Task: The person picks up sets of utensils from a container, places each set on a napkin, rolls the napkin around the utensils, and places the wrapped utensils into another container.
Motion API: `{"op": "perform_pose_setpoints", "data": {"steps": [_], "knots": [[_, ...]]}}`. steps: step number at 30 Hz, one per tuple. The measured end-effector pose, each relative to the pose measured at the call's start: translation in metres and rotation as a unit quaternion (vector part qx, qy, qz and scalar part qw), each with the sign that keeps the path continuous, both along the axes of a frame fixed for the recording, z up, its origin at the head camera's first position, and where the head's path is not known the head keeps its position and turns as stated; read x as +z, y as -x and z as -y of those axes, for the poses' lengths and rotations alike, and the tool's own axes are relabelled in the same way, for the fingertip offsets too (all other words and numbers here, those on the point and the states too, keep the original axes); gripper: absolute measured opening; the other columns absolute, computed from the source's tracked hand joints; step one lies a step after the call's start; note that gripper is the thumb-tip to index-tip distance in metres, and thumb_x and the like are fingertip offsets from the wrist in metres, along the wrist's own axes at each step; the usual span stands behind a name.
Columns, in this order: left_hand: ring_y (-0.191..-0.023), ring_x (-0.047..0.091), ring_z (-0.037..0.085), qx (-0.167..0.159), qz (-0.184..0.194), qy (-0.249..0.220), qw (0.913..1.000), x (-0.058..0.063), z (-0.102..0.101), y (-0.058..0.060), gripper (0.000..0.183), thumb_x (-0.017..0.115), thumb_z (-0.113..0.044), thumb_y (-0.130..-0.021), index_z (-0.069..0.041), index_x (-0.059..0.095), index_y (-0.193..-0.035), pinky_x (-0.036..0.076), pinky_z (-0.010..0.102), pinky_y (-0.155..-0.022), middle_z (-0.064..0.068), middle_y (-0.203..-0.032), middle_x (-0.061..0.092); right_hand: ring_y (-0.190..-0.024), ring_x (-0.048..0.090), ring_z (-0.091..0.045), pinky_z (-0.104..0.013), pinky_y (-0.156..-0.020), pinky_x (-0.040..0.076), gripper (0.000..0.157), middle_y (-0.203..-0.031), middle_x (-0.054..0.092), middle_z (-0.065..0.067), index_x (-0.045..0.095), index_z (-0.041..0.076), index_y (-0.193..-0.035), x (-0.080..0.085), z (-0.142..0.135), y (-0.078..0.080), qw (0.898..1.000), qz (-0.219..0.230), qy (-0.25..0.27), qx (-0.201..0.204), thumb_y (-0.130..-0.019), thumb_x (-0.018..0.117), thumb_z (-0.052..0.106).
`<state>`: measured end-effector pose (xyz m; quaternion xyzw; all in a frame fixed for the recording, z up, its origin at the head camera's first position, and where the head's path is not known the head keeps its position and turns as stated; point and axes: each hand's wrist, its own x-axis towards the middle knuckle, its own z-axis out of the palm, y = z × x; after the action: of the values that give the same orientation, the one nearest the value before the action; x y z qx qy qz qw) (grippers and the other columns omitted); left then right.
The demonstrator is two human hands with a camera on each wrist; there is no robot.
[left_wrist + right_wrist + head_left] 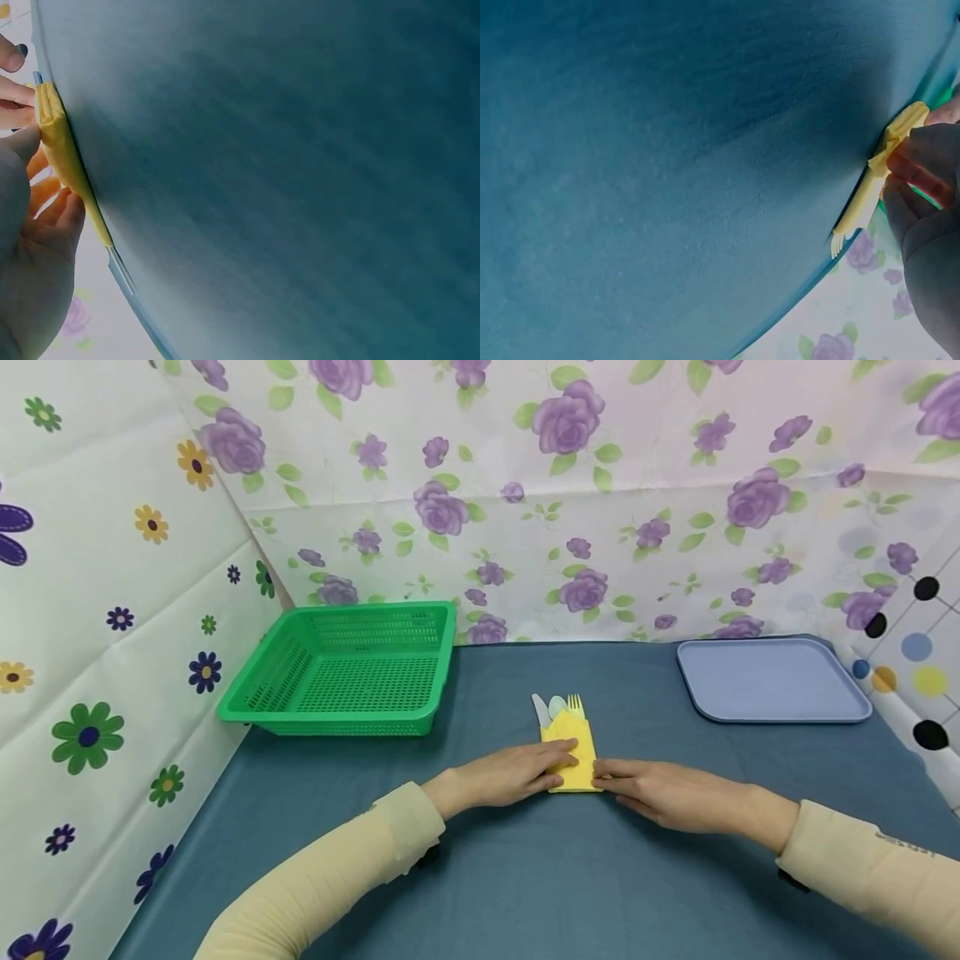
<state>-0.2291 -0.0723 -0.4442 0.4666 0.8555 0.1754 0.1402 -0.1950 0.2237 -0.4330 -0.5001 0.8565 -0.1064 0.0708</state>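
A folded yellow napkin (572, 732) lies on the blue cloth, in front of me near the middle. From its far end stick out the tips of a pale knife (541, 710), a pale spoon (557, 706) and a yellowish fork (575, 705); the napkin hides the rest of them. My left hand (512, 774) rests on the napkin from the left, its fingers extended across the top. At the lower right edge, my right hand (660, 789) pinches the napkin between thumb and fingers, as the right wrist view (930, 217) also shows.
At the back left stands a green perforated plastic basket (341, 724). A grey-blue tray (776, 681) lies at the back right. The blue tablecloth (540, 877) covers the table, and flowered sheets (450, 568) hang behind and at the sides.
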Motion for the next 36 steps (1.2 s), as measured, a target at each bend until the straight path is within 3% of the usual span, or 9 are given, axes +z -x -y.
{"op": "perform_pose_setpoints", "data": {"steps": [4,8,18,26,31,36], "knots": [[-0.156,0.027,0.013,-0.015,-0.007,-0.005,0.9998,-0.002,0.001,0.000,0.050,0.041,-0.037,-0.114,-0.016,0.044,-0.159,0.027,0.030,-0.125,0.000,-0.171,0.026,-0.126,0.064,-0.020,-0.039,-0.097,0.058,0.047,-0.158,0.047,-0.003,0.053,0.016,-0.153,0.000,0.001,-0.001,1.000,0.011,-0.002,0.003,-0.107,0.061,0.014],[-0.158,0.018,0.010,-0.013,0.003,0.000,0.9999,-0.002,0.001,0.000,0.054,0.038,-0.039,-0.114,-0.017,0.035,-0.164,0.023,0.031,-0.126,-0.002,-0.172,0.024,-0.130,0.061,-0.023,-0.042,-0.099,0.057,0.054,-0.165,0.040,-0.001,0.046,0.020,-0.159,-0.001,-0.001,-0.002,1.000,0.021,-0.015,0.001,-0.108,0.060,0.015],[-0.159,0.005,0.007,-0.015,0.023,0.041,0.9988,0.000,0.001,0.000,0.058,0.030,-0.043,-0.115,-0.021,0.019,-0.168,0.019,0.033,-0.128,-0.006,-0.175,0.009,-0.136,0.057,-0.025,-0.043,-0.100,0.056,0.052,-0.163,0.043,-0.001,0.050,0.016,-0.157,0.003,-0.008,-0.001,0.999,0.046,-0.016,-0.001,-0.106,0.061,0.010],[-0.158,0.005,0.006,-0.028,0.026,0.052,0.9979,0.002,0.003,0.007,0.061,0.039,-0.039,-0.113,-0.021,0.020,-0.168,0.017,0.029,-0.127,-0.007,-0.175,0.007,-0.137,0.056,-0.025,-0.038,-0.095,0.056,0.054,-0.164,0.041,0.001,0.050,0.018,-0.156,0.004,-0.008,0.002,0.996,0.083,-0.006,-0.011,-0.105,0.060,0.005],[-0.159,0.007,0.008,-0.022,0.013,0.047,0.9986,0.001,0.003,0.005,0.061,0.040,-0.039,-0.113,-0.020,0.021,-0.168,0.021,0.031,-0.127,-0.005,-0.175,0.010,-0.139,0.053,-0.025,-0.037,-0.095,0.055,0.053,-0.164,0.041,0.001,0.052,0.017,-0.155,0.006,-0.006,0.004,0.993,0.113,0.003,-0.027,-0.104,0.060,0.003],[-0.160,0.009,0.016,-0.006,-0.036,0.069,0.9969,0.002,0.002,-0.003,0.060,0.041,-0.039,-0.113,-0.020,0.025,-0.167,0.027,0.035,-0.125,0.003,-0.175,0.011,-0.140,0.052,-0.024,-0.037,-0.097,0.054,0.050,-0.163,0.043,0.002,0.056,0.016,-0.152,0.003,-0.004,0.005,0.990,0.133,0.014,-0.040,-0.104,0.059,0.003]]}}
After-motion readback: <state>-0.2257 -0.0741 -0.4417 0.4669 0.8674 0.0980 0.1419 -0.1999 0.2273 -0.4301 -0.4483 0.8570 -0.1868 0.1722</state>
